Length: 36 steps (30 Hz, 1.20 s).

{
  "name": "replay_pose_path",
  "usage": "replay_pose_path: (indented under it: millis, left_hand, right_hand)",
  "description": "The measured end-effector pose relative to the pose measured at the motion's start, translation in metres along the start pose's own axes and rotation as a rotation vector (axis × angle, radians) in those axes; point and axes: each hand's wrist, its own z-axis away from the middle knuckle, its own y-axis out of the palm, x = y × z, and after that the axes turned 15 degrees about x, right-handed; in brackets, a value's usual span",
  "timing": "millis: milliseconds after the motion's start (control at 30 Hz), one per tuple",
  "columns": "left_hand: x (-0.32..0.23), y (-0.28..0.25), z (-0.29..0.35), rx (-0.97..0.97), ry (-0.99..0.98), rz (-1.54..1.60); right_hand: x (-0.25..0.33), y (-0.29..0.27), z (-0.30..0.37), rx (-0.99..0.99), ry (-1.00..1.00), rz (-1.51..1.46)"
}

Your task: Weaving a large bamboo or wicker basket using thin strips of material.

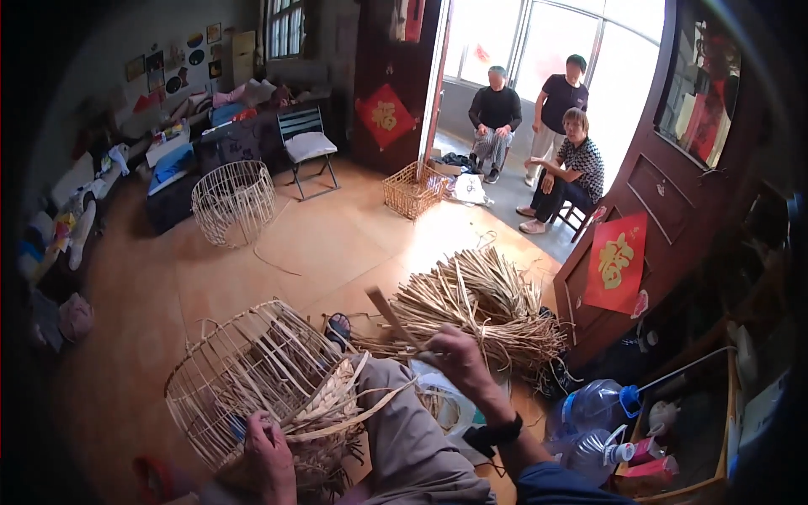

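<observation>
Head view: left hand (268, 454) presses its fingers closed on the weave of a half-made basket (252, 379) lying tilted across the lap — right hand (459, 358) is fisted around a flat strip (389, 313), beside a pile of strips (484, 307).

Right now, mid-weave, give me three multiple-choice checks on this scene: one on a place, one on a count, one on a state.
1. Where is the pile of loose strips?
A. On the floor ahead of the right hand
B. On the folding chair
C. Inside the square basket

2. How many people are by the doorway?
A. One
B. Three
C. Five

3. What is the right hand doing?
A. Resting flat on the floor
B. Gripping a flat strip
C. Holding a water bottle

Answers: 1 A, the pile lies on the floor beyond that hand. 2 B, two sit and one stands there. 3 B, its fingers close round the strip, while the left hand steadies the unfinished basket.
</observation>
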Motion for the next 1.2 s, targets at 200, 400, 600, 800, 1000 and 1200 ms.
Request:
replay_pose_path:
  millis: [200,400,600,800,1000,1200]
  left_hand:
    - [0.04,-0.003,0.008,0.032,-0.11,0.356]
    - [-0.007,-0.025,-0.026,0.276,-0.096,0.08]
    - [-0.009,-0.036,-0.017,0.265,-0.116,0.03]
    - [-0.009,-0.04,-0.013,0.255,-0.095,-0.036]
    - [-0.008,-0.027,-0.011,0.178,-0.074,-0.077]
    - [-0.019,-0.035,-0.011,0.158,-0.064,0.005]
  right_hand:
    - [0.05,0.077,-0.022,0.417,-0.154,-0.695]
    - [0.087,0.084,-0.03,0.516,-0.117,-0.138]
    - [0.098,0.09,-0.032,0.636,-0.026,0.085]
    - [0.118,0.09,-0.041,0.683,-0.048,0.135]
    - [0.114,0.099,-0.057,0.774,-0.11,0.121]
    - [0.089,0.107,-0.075,0.808,-0.151,0.203]
